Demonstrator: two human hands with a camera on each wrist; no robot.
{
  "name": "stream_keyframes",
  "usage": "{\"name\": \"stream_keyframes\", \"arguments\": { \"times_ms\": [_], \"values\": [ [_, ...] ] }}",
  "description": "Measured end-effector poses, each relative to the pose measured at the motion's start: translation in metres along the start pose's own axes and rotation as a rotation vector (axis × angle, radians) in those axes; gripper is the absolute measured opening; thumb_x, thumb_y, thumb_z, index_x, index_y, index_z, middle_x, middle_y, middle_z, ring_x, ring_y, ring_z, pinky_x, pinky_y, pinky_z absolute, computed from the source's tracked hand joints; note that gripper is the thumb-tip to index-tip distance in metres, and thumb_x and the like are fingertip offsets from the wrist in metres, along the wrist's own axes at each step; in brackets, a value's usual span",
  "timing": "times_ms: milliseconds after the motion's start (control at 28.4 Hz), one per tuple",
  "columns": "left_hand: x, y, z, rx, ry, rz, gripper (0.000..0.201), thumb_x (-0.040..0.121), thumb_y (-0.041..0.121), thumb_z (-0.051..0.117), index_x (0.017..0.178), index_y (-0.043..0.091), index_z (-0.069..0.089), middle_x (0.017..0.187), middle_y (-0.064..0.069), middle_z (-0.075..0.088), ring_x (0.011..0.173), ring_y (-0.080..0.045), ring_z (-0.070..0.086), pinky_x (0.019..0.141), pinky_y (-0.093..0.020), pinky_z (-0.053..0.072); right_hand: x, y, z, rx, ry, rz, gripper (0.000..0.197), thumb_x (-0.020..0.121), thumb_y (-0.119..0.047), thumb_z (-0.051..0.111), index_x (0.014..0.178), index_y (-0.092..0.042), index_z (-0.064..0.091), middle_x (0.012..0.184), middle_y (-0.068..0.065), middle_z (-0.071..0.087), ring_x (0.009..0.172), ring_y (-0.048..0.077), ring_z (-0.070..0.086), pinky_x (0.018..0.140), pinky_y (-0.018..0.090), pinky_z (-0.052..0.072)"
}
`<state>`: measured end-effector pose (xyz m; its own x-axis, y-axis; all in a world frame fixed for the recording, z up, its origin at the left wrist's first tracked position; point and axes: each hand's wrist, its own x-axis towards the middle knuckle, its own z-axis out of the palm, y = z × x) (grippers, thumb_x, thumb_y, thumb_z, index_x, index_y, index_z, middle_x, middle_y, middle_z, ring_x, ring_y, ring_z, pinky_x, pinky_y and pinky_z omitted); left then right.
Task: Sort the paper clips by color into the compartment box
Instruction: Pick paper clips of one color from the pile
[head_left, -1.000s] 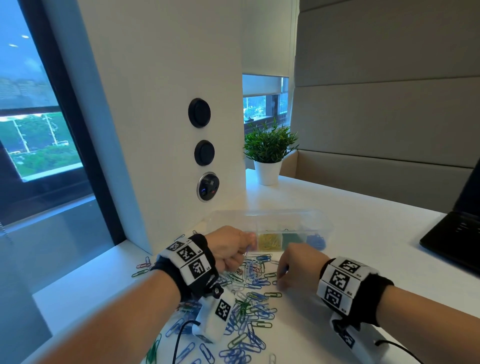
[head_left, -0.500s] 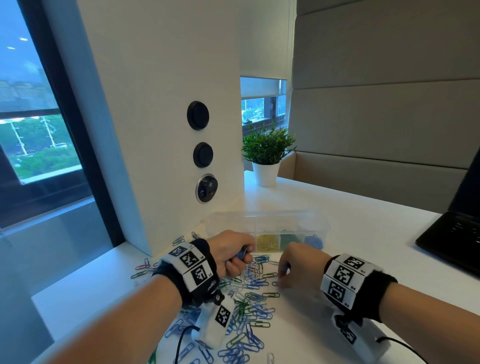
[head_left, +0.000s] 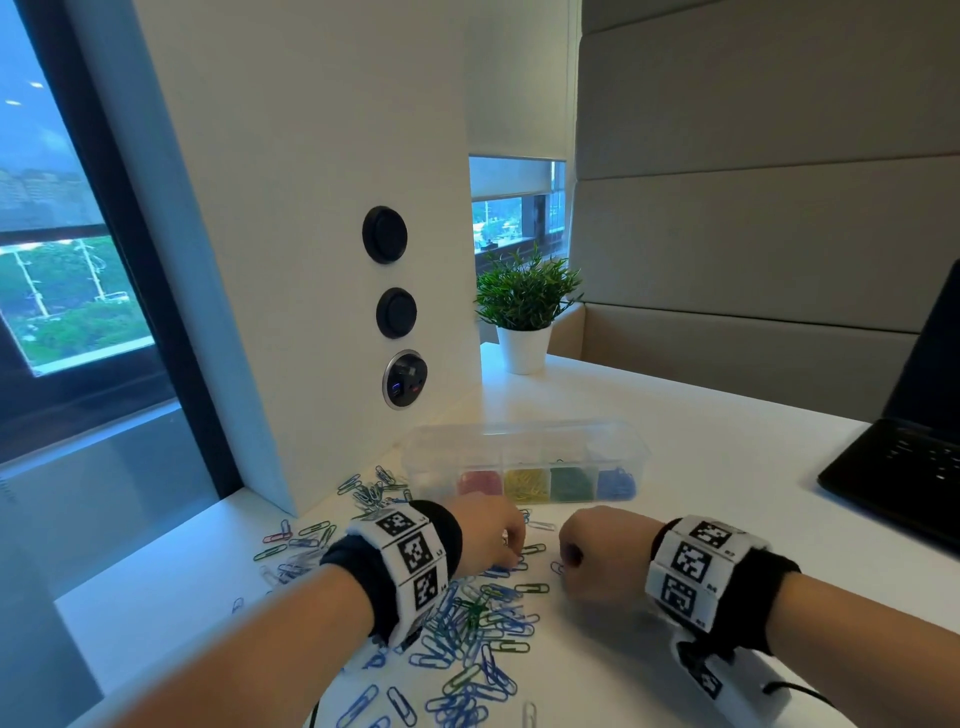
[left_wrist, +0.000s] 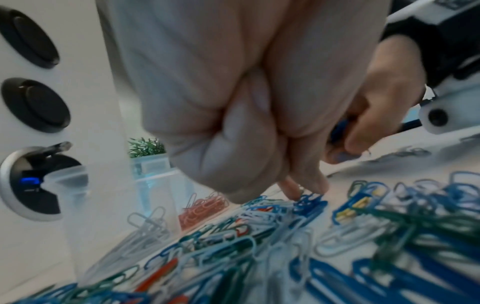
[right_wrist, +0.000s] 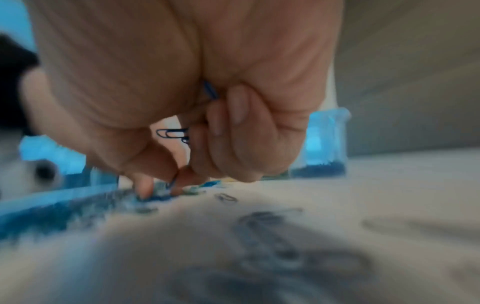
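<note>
Loose paper clips (head_left: 467, 623), mostly blue with green, white and a few red, lie heaped on the white desk. Behind them stands the clear compartment box (head_left: 524, 441), with red, yellow, green and blue clips in separate cells. My left hand (head_left: 491, 535) is curled over the far end of the heap, and its fingertips (left_wrist: 293, 190) pinch at a blue clip (left_wrist: 309, 200). My right hand (head_left: 592, 551) is curled just right of the heap. It keeps blue clips (right_wrist: 172, 133) tucked in the palm while thumb and forefinger (right_wrist: 144, 185) pinch another clip on the desk.
A white wall panel with round sockets (head_left: 402, 379) stands left of the box. More clips (head_left: 363, 491) lie at its foot. A potted plant (head_left: 524, 306) is behind, and an open black laptop (head_left: 904, 467) sits at the right.
My left hand has drawn back from the front of the box and come down onto the heap. The right hand has stayed almost in place, low over the desk.
</note>
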<state>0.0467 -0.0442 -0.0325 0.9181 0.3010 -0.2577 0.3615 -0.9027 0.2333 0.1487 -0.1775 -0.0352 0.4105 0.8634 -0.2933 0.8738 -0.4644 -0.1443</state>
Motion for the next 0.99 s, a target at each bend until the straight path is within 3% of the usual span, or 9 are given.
{"name": "stream_keyframes", "arguments": {
  "times_ms": [141, 282, 352, 458, 599, 740, 775, 845, 986],
  "values": [
    [0.001, 0.009, 0.006, 0.106, 0.003, -0.03, 0.03, 0.093, 0.022, 0.063, 0.119, 0.009, 0.061, 0.125, -0.009, 0.06, 0.113, -0.028, 0.055, 0.079, -0.023, 0.036, -0.007, 0.013, -0.006, 0.629, -0.09, 0.061, 0.022, 0.083, -0.022, 0.05, 0.062, -0.019, 0.044, 0.056, -0.003, 0.04, 0.047, 0.011, 0.035, 0.044, 0.02, 0.029],
    [0.005, 0.01, 0.01, 0.177, -0.006, -0.006, 0.024, 0.096, 0.021, 0.058, 0.115, 0.008, 0.062, 0.12, -0.012, 0.062, 0.108, -0.028, 0.059, 0.082, -0.028, 0.043, -0.015, 0.021, -0.007, 1.352, -0.231, 0.137, 0.011, 0.062, -0.017, 0.048, 0.062, -0.02, 0.037, 0.059, -0.002, 0.025, 0.045, 0.011, 0.019, 0.037, 0.016, 0.015],
    [0.005, 0.011, 0.011, 0.22, -0.026, 0.007, 0.025, 0.098, 0.019, 0.054, 0.117, 0.005, 0.061, 0.119, -0.014, 0.063, 0.107, -0.03, 0.059, 0.085, -0.032, 0.046, -0.018, 0.024, -0.009, 1.574, -0.27, 0.097, 0.003, 0.065, -0.015, 0.04, 0.064, -0.017, 0.039, 0.062, -0.001, 0.025, 0.045, 0.01, 0.019, 0.034, 0.014, 0.016],
    [0.006, 0.012, 0.009, 0.245, -0.082, 0.01, 0.025, 0.099, 0.019, 0.05, 0.112, 0.002, 0.061, 0.113, -0.015, 0.063, 0.098, -0.028, 0.059, 0.081, -0.033, 0.046, -0.021, 0.028, -0.01, 1.781, -0.247, 0.101, 0.012, 0.07, -0.01, 0.033, 0.064, -0.011, 0.044, 0.063, 0.003, 0.029, 0.044, 0.012, 0.022, 0.033, 0.013, 0.02],
    [0.01, -0.001, 0.006, 0.112, -0.11, 0.026, 0.019, 0.098, 0.02, 0.049, 0.082, 0.012, 0.056, 0.082, -0.011, 0.049, 0.075, -0.021, 0.047, 0.069, -0.029, 0.042, -0.023, 0.026, -0.012, 1.778, -0.236, 0.136, 0.017, 0.074, -0.016, 0.038, 0.061, -0.01, 0.049, 0.063, 0.006, 0.038, 0.044, 0.012, 0.024, 0.032, 0.014, 0.024],
    [0.0, -0.009, -0.004, -0.151, -0.002, 0.024, 0.016, 0.097, 0.019, 0.05, 0.085, 0.013, 0.06, 0.08, -0.005, 0.052, 0.069, -0.015, 0.05, 0.065, -0.02, 0.047, -0.019, 0.025, -0.006, 1.633, -0.239, 0.196, 0.014, 0.08, -0.015, 0.045, 0.067, -0.012, 0.05, 0.063, 0.004, 0.043, 0.044, 0.012, 0.026, 0.031, 0.016, 0.024],
    [-0.004, -0.01, -0.006, -0.221, 0.029, 0.018, 0.017, 0.098, 0.02, 0.051, 0.088, 0.01, 0.062, 0.077, -0.002, 0.053, 0.063, -0.011, 0.05, 0.055, -0.012, 0.044, -0.017, 0.025, -0.003, 1.6, -0.228, 0.224, 0.015, 0.085, -0.014, 0.045, 0.071, -0.011, 0.051, 0.063, 0.004, 0.044, 0.044, 0.012, 0.027, 0.031, 0.017, 0.025],
    [-0.012, -0.014, -0.009, -0.382, 0.027, -0.002, 0.023, 0.1, 0.021, 0.051, 0.094, 0.002, 0.062, 0.06, 0.001, 0.045, 0.042, -0.005, 0.04, 0.038, -0.014, 0.035, -0.013, 0.024, 0.003, 1.519, -0.184, 0.275, 0.017, 0.092, -0.013, 0.044, 0.078, -0.01, 0.054, 0.062, 0.004, 0.046, 0.044, 0.012, 0.03, 0.033, 0.018, 0.025],
    [-0.028, -0.017, -0.014, -0.779, -0.082, -0.097, 0.031, 0.103, 0.02, 0.041, 0.073, 0.016, 0.042, 0.048, 0.006, 0.03, 0.035, -0.007, 0.02, 0.034, -0.014, 0.018, -0.011, 0.012, 0.005, 1.226, -0.079, 0.295, 0.013, 0.092, -0.012, 0.049, 0.088, -0.011, 0.061, 0.054, -0.001, 0.039, 0.043, 0.012, 0.027, 0.038, 0.016, 0.022]
  ]
}}
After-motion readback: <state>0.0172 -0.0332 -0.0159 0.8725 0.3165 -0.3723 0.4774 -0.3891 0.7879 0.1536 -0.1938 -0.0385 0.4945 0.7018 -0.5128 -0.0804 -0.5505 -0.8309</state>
